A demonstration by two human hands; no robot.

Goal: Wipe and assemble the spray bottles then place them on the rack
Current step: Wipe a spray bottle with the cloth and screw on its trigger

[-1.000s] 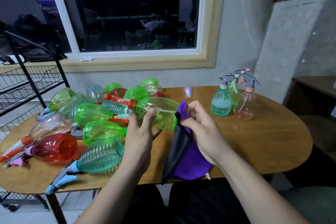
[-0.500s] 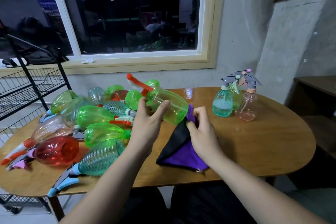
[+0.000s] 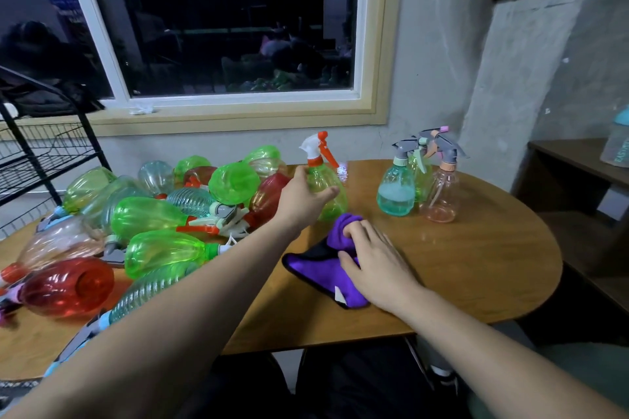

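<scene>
Wipe step, by the look. Left hand (image 3: 303, 196) gripping green bottle (image 3: 328, 196), upright at frame centre. Right hand (image 3: 374, 265) clutching cloth (image 3: 320, 270) just below it. Next likely needs cloth onto bottle; rack (image 3: 51, 160) at left edge.

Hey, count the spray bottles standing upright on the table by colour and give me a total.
Green: 2, the held green bottle and the rear green bottle
Teal: 1, the teal bottle
Peach: 1, the peach bottle
Total: 4
</scene>
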